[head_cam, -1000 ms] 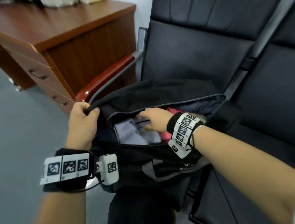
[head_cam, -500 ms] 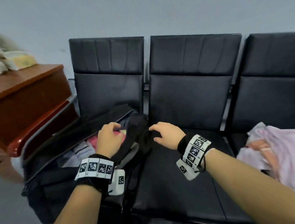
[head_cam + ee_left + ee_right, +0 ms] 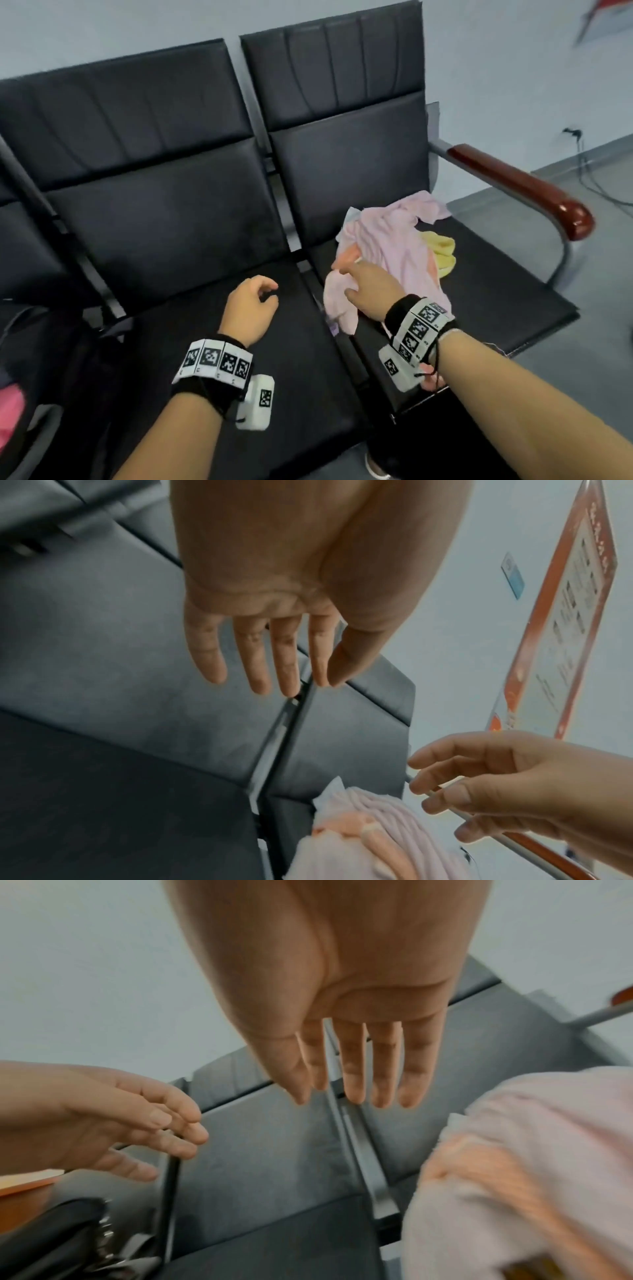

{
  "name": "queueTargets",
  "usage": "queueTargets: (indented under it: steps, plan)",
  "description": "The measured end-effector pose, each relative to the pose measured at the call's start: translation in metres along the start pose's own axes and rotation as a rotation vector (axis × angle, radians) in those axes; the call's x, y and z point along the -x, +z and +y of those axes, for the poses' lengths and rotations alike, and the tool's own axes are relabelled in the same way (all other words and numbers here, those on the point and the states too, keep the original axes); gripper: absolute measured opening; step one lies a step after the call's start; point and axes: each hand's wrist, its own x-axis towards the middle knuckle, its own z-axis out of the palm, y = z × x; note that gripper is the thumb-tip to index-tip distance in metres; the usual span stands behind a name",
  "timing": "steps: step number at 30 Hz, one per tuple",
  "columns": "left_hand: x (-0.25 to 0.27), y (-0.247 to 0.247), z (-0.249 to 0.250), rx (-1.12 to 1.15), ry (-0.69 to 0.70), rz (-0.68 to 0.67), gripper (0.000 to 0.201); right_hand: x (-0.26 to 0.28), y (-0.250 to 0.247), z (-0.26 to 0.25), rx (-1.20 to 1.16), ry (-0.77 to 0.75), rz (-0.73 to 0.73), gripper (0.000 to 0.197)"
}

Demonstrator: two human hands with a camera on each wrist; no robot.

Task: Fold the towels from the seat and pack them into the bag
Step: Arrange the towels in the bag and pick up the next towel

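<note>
A crumpled pile of towels lies on the right-hand black seat: a pale pink towel [image 3: 387, 246] on top, a peach one [image 3: 349, 257] under its left edge, a yellow one [image 3: 442, 250] behind. My right hand [image 3: 356, 284] hovers at the pile's near left corner with straight, empty fingers [image 3: 352, 1085]; the pink towel [image 3: 534, 1150] sits just to its right. My left hand [image 3: 260, 298] hangs relaxed and empty over the middle seat [image 3: 212, 394], with its fingers [image 3: 260, 669] extended. The black bag [image 3: 37, 359] stands at the far left edge, showing something pink inside [image 3: 10, 411].
A metal bar [image 3: 308, 274] divides the two seat cushions. A red-brown wooden armrest [image 3: 534, 192] bounds the right seat. Grey floor with a cable [image 3: 589, 171] lies beyond it. The tip of a shoe [image 3: 376, 471] shows at the bottom edge.
The view has swung right, away from the bag. My left hand has let go of the bag and moved over the middle seat. My right hand has travelled right to the towel pile.
</note>
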Motion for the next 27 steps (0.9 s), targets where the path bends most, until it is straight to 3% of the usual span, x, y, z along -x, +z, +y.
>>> queueTargets:
  steps: [3, 8, 12, 16, 23, 27]
  plan:
    - [-0.025, 0.048, 0.026, 0.032, 0.022, -0.055, 0.018, -0.007, -0.005, 0.056, 0.018, 0.153, 0.030, 0.048]
    - [-0.043, 0.109, 0.045, 0.100, 0.005, -0.144, 0.020, -0.013, 0.007, 0.115, 0.105, 0.259, -0.072, 0.056]
    - [-0.037, 0.130, 0.041, 0.128, -0.040, -0.186, 0.020, -0.018, 0.020, 0.133, 0.154, 0.237, -0.032, 0.023]
    - [-0.028, 0.129, 0.041, 0.126, -0.073, -0.190, 0.020, -0.021, 0.010, 0.135, 0.020, 0.258, -0.034, 0.021]
    - [0.001, 0.116, 0.058, 0.266, -0.004, -0.227, 0.031, 0.013, -0.020, 0.076, -0.590, 0.008, 0.307, 0.020]
    - [0.031, 0.098, 0.065, 0.356, 0.081, -0.241, 0.050, 0.039, -0.019, 0.028, -0.774, -0.086, 0.236, 0.015]
